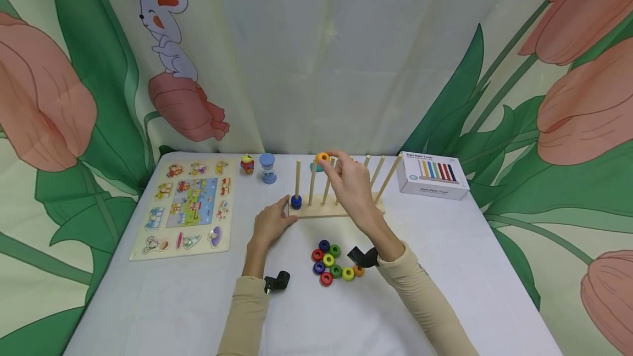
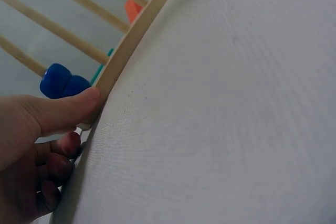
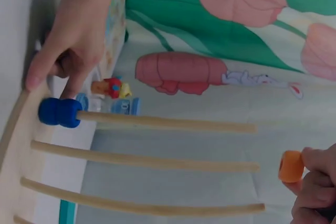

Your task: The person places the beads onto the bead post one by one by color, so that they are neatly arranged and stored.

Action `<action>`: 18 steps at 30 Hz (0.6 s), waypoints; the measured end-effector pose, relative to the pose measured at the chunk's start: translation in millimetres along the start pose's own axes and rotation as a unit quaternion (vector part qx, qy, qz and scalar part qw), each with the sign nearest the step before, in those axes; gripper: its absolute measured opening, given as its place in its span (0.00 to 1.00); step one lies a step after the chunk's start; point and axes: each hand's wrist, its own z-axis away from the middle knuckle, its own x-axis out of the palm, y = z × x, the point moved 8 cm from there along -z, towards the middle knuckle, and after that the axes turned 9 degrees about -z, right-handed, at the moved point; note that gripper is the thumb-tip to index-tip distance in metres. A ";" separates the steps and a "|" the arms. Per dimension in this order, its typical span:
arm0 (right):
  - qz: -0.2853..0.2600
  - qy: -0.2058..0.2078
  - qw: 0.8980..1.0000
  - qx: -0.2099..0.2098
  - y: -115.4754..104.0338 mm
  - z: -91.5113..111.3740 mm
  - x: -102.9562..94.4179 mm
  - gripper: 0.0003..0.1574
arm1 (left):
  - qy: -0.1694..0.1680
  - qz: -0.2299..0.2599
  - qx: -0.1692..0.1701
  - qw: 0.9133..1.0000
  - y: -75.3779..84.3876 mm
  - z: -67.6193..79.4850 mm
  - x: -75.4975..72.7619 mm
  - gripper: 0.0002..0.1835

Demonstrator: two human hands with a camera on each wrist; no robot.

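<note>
Your R hand [image 1: 352,185] has the orange ring [image 3: 290,167] pinched btwn thumb and fingers, up in the air near the tip of the second peg [image 1: 312,185] from the L end. Your L hand [image 1: 269,223] grips the L end of the wooden base [image 1: 316,211], thumb on the front side, fingers curled round the end. The base lies toward the table's far edge, approx. mid-width; loose rings [image 1: 328,265] lie btwn it and the near edge.

Handling: the ring looks like painted wood, so prob. light, stiff, a bit slick, hard to break. Best hold is by the outer rim, fingertips on opp. sides, hole left free. It's small, so a loose pinch could let it roll or slip. The base looks light too; a knock on a tall peg could prob. tip or slide it, so steady it low by the end. Pegs look thin; don't lean on them.

Views: head cam makes ring and peg tip look v. close; R wrist cam shows a gap, ring clear of the tip and roughly in line w/ it. R wrist also shows two blue rings [image 1: 296,202] stacked on the end peg, nr your L hand. L wrist cam gives your thumb on the base's edge up close, plus an orange-red thing [image 2: 132,10] behind the pegs, mostly hidden in the head view; can't tell what it is. Only head cam shows the white box [image 1: 435,185] nr the far R corner.
</note>
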 end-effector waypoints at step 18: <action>0.061 -0.030 0.998 0.008 5.9 -12.6 17.8 0.23 | 0.001 -0.009 0.002 1.000 0.3 -0.3 -0.9 0.38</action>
